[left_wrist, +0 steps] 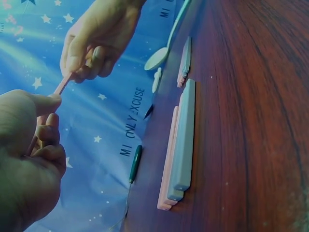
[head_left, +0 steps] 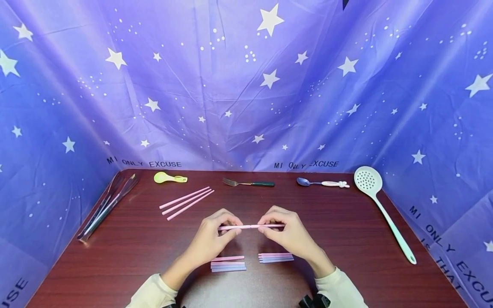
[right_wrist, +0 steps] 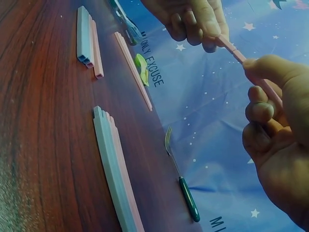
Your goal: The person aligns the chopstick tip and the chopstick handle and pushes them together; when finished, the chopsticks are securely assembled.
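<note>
Both hands meet at mid-table, each pinching a pink chopstick piece between thumb and fingers. My left hand [head_left: 211, 239] holds the left piece [head_left: 245, 227], and my right hand [head_left: 292, 231] grips the right piece [head_left: 255, 226]. Lined up end to end, the two show a seam between the hands. Below the left hand lie several pink and blue-grey chopstick pieces [head_left: 229, 269], with square hollow ends in the right wrist view. Under the right hand is another bundle of pink and blue-grey pieces [head_left: 276, 259] with narrower stub ends. Three longer pink chopsticks [head_left: 187, 202] lie at back left.
Along the back edge sit a yellow measuring spoon [head_left: 161, 177], a green-handled fork [head_left: 254, 184] and a spoon with a pink-white handle [head_left: 323, 183]. A pale green skimmer [head_left: 389, 209] lies at right, a clear bag of long utensils [head_left: 105, 209] at left. Starry curtains [head_left: 231, 85] surround the table.
</note>
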Action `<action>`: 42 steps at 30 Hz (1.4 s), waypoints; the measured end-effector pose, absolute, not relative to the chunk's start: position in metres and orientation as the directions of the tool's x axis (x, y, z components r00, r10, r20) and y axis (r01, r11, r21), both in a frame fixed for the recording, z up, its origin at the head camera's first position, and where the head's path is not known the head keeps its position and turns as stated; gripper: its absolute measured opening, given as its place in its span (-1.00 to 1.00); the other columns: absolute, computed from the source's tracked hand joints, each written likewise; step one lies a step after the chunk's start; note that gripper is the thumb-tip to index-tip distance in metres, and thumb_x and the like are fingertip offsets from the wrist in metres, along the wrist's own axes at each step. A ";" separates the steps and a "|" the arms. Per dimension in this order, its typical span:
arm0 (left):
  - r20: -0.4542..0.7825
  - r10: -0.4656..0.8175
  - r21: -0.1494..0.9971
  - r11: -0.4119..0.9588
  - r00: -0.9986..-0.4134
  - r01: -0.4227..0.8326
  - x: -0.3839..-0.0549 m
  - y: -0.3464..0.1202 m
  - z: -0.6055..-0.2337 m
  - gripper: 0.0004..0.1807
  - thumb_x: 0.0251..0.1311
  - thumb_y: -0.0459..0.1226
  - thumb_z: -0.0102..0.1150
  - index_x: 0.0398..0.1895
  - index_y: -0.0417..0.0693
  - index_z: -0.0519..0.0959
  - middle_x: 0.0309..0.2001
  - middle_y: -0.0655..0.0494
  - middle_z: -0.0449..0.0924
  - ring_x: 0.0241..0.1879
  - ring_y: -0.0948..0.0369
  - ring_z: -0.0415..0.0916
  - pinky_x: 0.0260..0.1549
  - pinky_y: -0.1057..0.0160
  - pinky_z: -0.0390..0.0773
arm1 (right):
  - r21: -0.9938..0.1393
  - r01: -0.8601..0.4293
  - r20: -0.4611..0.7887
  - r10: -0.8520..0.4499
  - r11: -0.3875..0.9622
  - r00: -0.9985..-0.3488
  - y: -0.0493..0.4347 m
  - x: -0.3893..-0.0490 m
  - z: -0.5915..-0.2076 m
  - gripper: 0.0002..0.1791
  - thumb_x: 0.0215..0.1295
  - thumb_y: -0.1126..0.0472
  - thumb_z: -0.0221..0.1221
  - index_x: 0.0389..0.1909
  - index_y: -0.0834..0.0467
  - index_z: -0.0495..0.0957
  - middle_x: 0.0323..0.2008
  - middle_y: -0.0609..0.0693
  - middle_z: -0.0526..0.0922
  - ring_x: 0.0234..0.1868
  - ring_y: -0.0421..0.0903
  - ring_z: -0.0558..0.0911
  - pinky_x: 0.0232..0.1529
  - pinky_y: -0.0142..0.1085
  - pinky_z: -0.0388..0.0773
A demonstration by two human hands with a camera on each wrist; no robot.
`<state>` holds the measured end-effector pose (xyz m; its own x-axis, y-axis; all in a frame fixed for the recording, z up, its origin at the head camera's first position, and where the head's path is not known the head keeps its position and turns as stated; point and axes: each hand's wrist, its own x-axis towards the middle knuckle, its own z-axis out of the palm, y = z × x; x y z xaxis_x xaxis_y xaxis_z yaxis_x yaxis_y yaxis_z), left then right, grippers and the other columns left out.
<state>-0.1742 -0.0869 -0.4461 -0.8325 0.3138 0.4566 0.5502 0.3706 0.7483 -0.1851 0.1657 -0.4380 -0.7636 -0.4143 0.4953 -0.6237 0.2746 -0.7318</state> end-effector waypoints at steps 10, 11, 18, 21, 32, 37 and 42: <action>0.456 0.311 0.767 0.338 -0.834 0.545 -0.174 -0.086 -0.444 -0.80 0.18 -0.38 0.44 -0.25 0.12 0.68 -0.39 0.28 0.58 -0.44 0.40 0.41 -0.46 0.41 0.45 | -0.756 -0.606 0.499 -0.382 0.246 -0.778 0.162 -0.184 -0.441 -0.86 0.28 0.36 0.37 -0.23 0.05 0.73 -0.41 -0.03 0.64 -0.45 -0.28 0.49 -0.53 -0.40 0.44; 0.456 0.310 0.768 0.336 -0.834 0.544 -0.174 -0.087 -0.444 -0.80 0.18 -0.39 0.44 -0.25 0.12 0.68 -0.39 0.27 0.59 -0.44 0.40 0.41 -0.46 0.41 0.45 | -0.760 -0.603 0.499 -0.378 0.243 -0.780 0.161 -0.184 -0.442 -0.86 0.29 0.36 0.37 -0.22 0.06 0.73 -0.41 -0.03 0.64 -0.44 -0.28 0.49 -0.53 -0.40 0.44; 0.473 0.315 0.760 0.327 -0.823 0.562 -0.175 -0.087 -0.444 -0.81 0.18 -0.39 0.44 -0.27 0.09 0.67 -0.39 0.26 0.59 -0.46 0.40 0.39 -0.48 0.43 0.43 | -0.744 -0.625 0.522 -0.377 0.237 -0.765 0.157 -0.182 -0.445 -0.87 0.30 0.38 0.34 -0.24 0.09 0.71 -0.44 -0.03 0.60 -0.43 -0.26 0.47 -0.50 -0.43 0.41; 0.481 0.321 0.758 0.316 -0.816 0.571 -0.175 -0.087 -0.444 -0.84 0.19 -0.39 0.43 -0.28 0.05 0.67 -0.40 0.24 0.59 -0.47 0.41 0.37 -0.50 0.44 0.41 | -0.732 -0.639 0.533 -0.386 0.235 -0.753 0.155 -0.182 -0.445 -0.85 0.31 0.38 0.33 -0.25 0.04 0.70 -0.45 -0.04 0.58 -0.43 -0.26 0.46 -0.50 -0.44 0.41; 0.485 0.319 0.763 0.301 -0.814 0.572 -0.173 -0.087 -0.446 -0.88 0.21 -0.43 0.39 -0.29 -0.04 0.68 -0.43 0.21 0.56 -0.50 0.42 0.33 -0.55 0.46 0.36 | -0.717 -0.656 0.556 -0.374 0.235 -0.742 0.149 -0.182 -0.447 -0.83 0.30 0.39 0.34 -0.27 0.03 0.69 -0.45 -0.04 0.61 -0.41 -0.27 0.49 -0.46 -0.46 0.44; 0.466 0.329 0.765 0.317 -0.822 0.561 -0.173 -0.089 -0.443 -0.86 0.19 -0.42 0.41 -0.29 0.00 0.68 -0.43 0.24 0.58 -0.49 0.42 0.36 -0.53 0.45 0.41 | -0.713 -0.655 0.551 -0.378 0.250 -0.744 0.151 -0.181 -0.445 -0.83 0.28 0.39 0.36 -0.26 0.03 0.70 -0.43 -0.04 0.63 -0.41 -0.28 0.49 -0.48 -0.44 0.44; 0.455 0.359 0.741 0.355 -0.815 0.570 -0.175 -0.096 -0.437 -0.80 0.15 -0.38 0.46 -0.27 0.12 0.71 -0.38 0.31 0.63 -0.44 0.43 0.45 -0.47 0.41 0.50 | -0.723 -0.641 0.530 -0.388 0.259 -0.754 0.154 -0.182 -0.443 -0.87 0.29 0.36 0.37 -0.25 0.06 0.71 -0.41 -0.07 0.63 -0.42 -0.27 0.50 -0.49 -0.43 0.46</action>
<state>-0.1746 -0.0958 -0.4366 -0.8148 0.3588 0.4555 0.5703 0.3545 0.7410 -0.1816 0.1543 -0.4428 -0.7540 -0.3878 0.5302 -0.6411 0.2586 -0.7225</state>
